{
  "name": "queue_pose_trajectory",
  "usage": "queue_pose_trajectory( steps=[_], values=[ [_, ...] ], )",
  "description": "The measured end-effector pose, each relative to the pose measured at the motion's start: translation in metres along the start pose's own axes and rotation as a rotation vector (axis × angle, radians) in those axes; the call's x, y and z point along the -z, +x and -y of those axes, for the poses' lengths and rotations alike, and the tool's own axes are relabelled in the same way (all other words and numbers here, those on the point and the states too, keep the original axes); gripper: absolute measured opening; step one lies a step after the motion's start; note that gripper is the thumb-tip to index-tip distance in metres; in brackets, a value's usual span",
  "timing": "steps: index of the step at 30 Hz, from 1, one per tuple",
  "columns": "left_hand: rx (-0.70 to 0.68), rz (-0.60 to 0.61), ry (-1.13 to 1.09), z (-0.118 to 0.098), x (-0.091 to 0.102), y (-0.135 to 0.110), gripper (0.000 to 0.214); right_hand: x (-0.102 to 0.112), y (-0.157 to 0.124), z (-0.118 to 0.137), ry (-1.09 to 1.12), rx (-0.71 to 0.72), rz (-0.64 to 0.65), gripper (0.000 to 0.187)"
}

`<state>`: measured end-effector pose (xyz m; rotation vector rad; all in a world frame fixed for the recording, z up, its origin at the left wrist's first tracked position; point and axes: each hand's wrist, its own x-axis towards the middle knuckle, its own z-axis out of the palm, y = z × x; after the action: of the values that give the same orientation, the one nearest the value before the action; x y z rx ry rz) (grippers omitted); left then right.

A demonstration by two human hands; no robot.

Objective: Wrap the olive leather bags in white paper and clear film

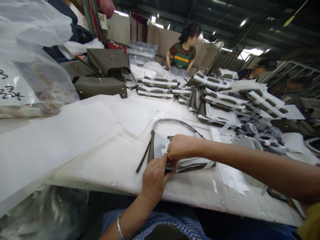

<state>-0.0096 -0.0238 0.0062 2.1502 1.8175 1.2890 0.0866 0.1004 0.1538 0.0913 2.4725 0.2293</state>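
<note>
An olive-grey handbag lies partly wrapped in white paper near the table's front edge. Its plastic-covered handle arches out behind it, and a dark strap hangs off its left side. My left hand grips the bag's near edge, thumb underneath and fingers on top. Directly beside it, my right hand is closed over the bag's front, its curled fingers pointing down at the paper. Whatever those fingertips pinch is hidden.
White paper sheets cover the table's left side. Unwrapped bags and a clear plastic sack stand back left. Wrapped bags are piled back right, near plastic-covered coils. A co-worker in a green apron stands behind.
</note>
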Motion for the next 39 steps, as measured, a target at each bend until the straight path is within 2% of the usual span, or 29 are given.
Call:
queue_pose_trajectory(
  steps=[5,8,11,16,21,23,27,31,33,36,39],
  values=[
    [0.021,0.002,0.014,0.000,-0.002,-0.002,0.074,-0.008,0.000,-0.007,0.062,0.015,-0.040,0.023],
    [0.028,-0.002,-0.003,-0.001,-0.002,-0.002,0.079,-0.017,0.002,-0.015,0.108,0.027,-0.114,0.021],
    [0.023,-0.015,0.013,-0.001,-0.003,-0.003,0.074,-0.027,0.007,-0.025,0.179,0.009,-0.182,0.026],
    [0.007,0.022,0.018,-0.002,-0.002,-0.003,0.054,-0.053,0.018,-0.044,0.482,-0.009,-0.312,0.038],
    [0.004,-0.001,0.055,-0.004,0.000,-0.003,0.058,-0.081,0.028,-0.061,0.723,0.005,-0.438,0.041],
    [-0.007,-0.022,0.076,-0.005,0.001,-0.003,0.059,-0.087,0.034,-0.068,0.747,-0.047,-0.500,0.037],
    [-0.076,-0.029,0.119,-0.005,0.003,0.000,0.062,-0.091,0.037,-0.077,0.744,-0.258,-0.671,0.031],
    [-0.229,0.048,0.122,-0.004,0.006,0.006,0.068,-0.098,0.014,-0.058,0.774,-0.367,-0.778,0.042],
    [-0.273,0.074,0.103,-0.003,0.006,0.007,0.065,-0.105,-0.002,-0.038,0.766,-0.358,-0.738,0.056],
    [-0.267,0.062,0.079,-0.002,0.004,0.007,0.060,-0.112,-0.018,-0.013,0.740,-0.392,-0.640,0.073],
    [-0.272,0.040,0.076,-0.001,0.002,0.006,0.055,-0.111,-0.017,-0.009,0.772,-0.469,-0.581,0.086]
  ],
)
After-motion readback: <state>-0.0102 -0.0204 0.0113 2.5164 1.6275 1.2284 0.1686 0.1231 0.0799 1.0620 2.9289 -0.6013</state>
